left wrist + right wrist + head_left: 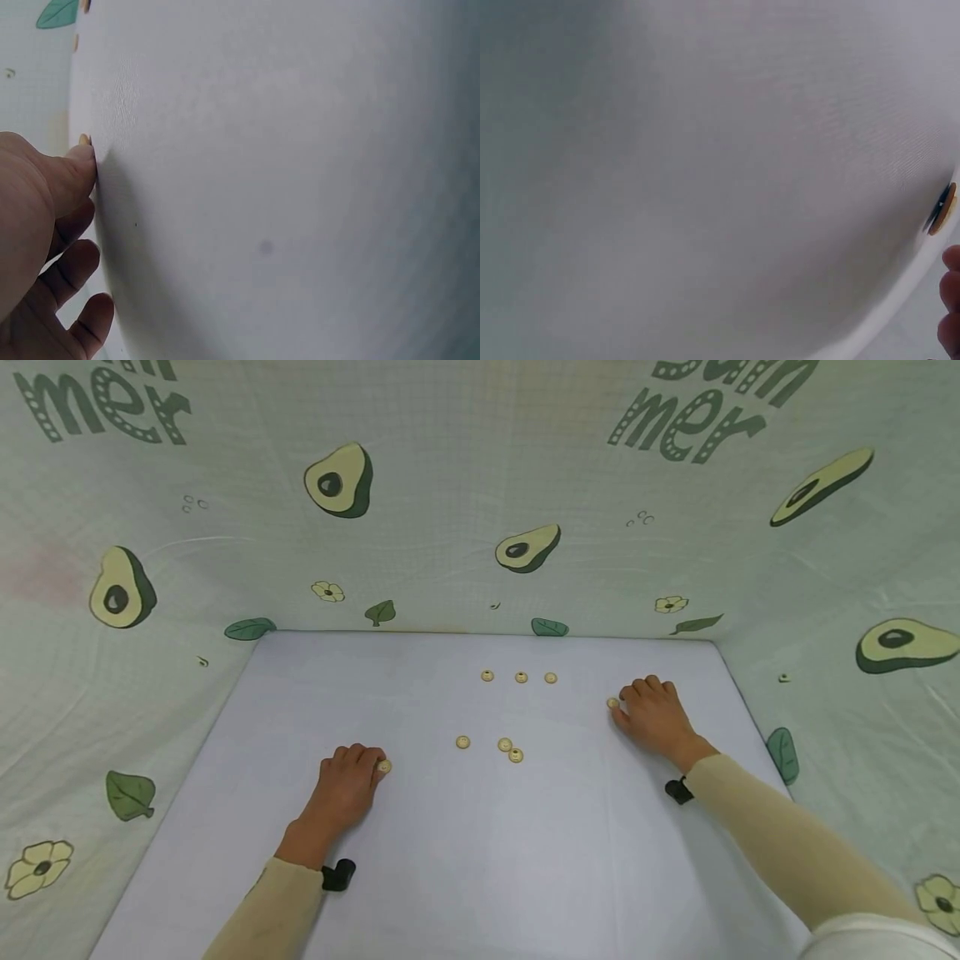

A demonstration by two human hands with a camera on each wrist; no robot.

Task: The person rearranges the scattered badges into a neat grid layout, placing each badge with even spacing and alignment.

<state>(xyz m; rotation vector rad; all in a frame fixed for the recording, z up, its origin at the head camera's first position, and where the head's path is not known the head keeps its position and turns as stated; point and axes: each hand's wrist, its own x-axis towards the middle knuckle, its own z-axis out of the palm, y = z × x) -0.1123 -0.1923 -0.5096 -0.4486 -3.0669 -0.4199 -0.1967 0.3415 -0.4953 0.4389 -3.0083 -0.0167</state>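
Observation:
My left hand (343,787), low over the white table at left, pinches a round pale wooden button (384,766) between thumb and index finger. In the left wrist view the thumb (73,176) is right at that button's edge (84,139). Farther back on the right, my right hand (654,717) has thumb and index finger at another wooden button (612,702). That button (943,210) shows edge-on in the right wrist view, above the curled fingers (951,292). Between the hands lie a single button (462,742) and two touching ones, an upper (505,744) and a lower (516,756).
Three more buttons form a row near the table's back edge: left (487,676), middle (521,677) and right (551,678). A cloth printed with avocados (341,481) hangs behind and beside the white table (480,860). Black wrist devices sit at both wrists.

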